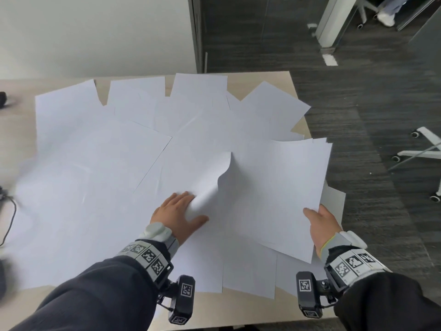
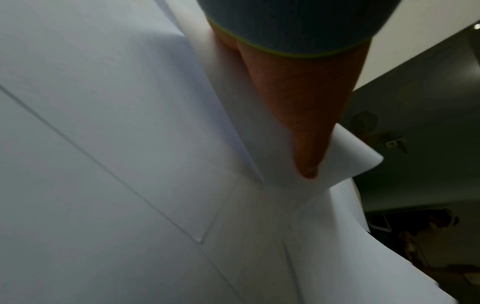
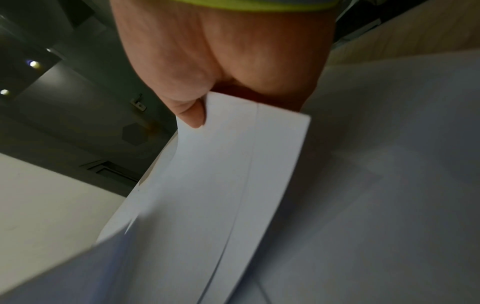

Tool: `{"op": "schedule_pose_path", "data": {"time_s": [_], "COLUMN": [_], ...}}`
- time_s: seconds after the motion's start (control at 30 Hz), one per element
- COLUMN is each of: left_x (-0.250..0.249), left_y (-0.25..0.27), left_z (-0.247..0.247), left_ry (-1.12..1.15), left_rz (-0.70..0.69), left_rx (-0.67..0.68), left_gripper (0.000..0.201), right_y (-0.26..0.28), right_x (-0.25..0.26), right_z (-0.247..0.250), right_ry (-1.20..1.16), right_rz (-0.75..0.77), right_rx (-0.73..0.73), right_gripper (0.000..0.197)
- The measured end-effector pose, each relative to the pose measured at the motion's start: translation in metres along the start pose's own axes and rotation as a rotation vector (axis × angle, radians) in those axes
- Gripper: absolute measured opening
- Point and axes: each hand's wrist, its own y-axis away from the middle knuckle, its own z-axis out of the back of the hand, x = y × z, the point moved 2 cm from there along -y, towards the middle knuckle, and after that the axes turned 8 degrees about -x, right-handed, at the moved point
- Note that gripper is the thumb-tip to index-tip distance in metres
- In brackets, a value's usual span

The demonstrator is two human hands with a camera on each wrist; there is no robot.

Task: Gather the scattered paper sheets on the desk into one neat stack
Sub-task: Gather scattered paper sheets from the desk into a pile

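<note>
White paper sheets (image 1: 95, 163) lie scattered and overlapping across the light wood desk (image 1: 238, 304). My left hand (image 1: 191, 206) is at the front centre and pinches the edge of one curled sheet (image 1: 214, 182) between thumb and fingers, so that it bows upward. In the left wrist view the same sheet (image 2: 350, 160) wraps round a finger (image 2: 298, 102). My right hand (image 1: 315, 211) grips a bundle of sheets (image 1: 274, 187) at its near right corner, thumb on top and fingers hidden below. The right wrist view shows the thumb (image 3: 193, 117) on that bundle (image 3: 233, 185), held above the desk.
Sheets reach past the desk's right edge, one grey-looking sheet (image 1: 334, 201) overhanging it. A black cable (image 1: 9, 211) and a dark object (image 1: 2, 99) sit at the left. White chair bases (image 1: 424, 149) stand on the dark carpet to the right. A pale wall is behind.
</note>
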Motion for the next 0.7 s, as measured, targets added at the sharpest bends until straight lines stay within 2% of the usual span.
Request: {"op": "schedule_pose_path", "data": {"time_s": [0.07, 0.2, 0.3, 0.4, 0.5, 0.53, 0.63, 0.7], "left_x": [-0.01, -0.044, -0.073, -0.091, -0.096, -0.097, -0.099, -0.1], "left_y": [0.001, 0.002, 0.002, 0.005, 0.011, 0.013, 0.019, 0.019], "left_z": [0.001, -0.005, -0.015, -0.027, -0.038, -0.042, -0.049, -0.048], "left_ry": [0.053, 0.116, 0.076, -0.018, -0.084, -0.099, -0.099, -0.056], "left_rz": [-0.01, -0.082, -0.151, -0.22, -0.256, -0.27, -0.309, -0.319], "left_rx": [-0.025, -0.011, 0.091, 0.2, 0.234, 0.236, 0.252, 0.235], "left_gripper": [0.081, 0.101, 0.103, 0.102, 0.11, 0.113, 0.112, 0.103], "right_y": [0.006, 0.022, 0.033, 0.038, 0.037, 0.035, 0.034, 0.034], "right_x": [-0.003, -0.006, -0.002, 0.002, -0.004, -0.007, -0.013, -0.013], "right_z": [-0.009, -0.03, -0.041, -0.043, -0.046, -0.046, -0.045, -0.045], "right_ry": [-0.001, 0.01, -0.017, -0.01, 0.033, 0.031, -0.028, 0.01], "right_rz": [-0.012, -0.043, -0.065, -0.049, -0.083, -0.096, -0.089, -0.062], "right_rx": [0.038, 0.114, 0.161, 0.123, 0.139, 0.156, 0.183, 0.184], "right_gripper": [0.02, 0.023, 0.023, 0.02, 0.062, 0.063, 0.024, 0.023]}}
